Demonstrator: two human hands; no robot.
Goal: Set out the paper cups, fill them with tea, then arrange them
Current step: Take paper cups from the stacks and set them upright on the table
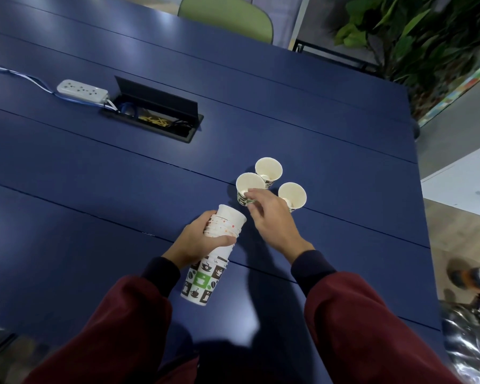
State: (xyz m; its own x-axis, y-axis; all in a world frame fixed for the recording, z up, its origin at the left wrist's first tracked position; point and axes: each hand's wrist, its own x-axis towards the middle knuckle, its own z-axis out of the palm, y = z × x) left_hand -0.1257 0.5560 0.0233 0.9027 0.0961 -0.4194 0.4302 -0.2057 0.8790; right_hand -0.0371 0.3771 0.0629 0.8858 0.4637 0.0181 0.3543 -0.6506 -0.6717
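Gripped the stack (205, 270) of nested cups in the left hand (197, 242), with fingers and thumb curled round its upper part, tilted with the mouth toward the far right, at the near middle of the table (94, 189). Held the right hand (272, 217) at the left cup (250, 187), fingers half bent and tips on its near wall; could not tell whether pinched or only touched. Stood upright just beside it: the far cup (268, 170) and the right cup (293, 195). Lay far left: a power strip (81, 91) next to an open cable box (155, 117).
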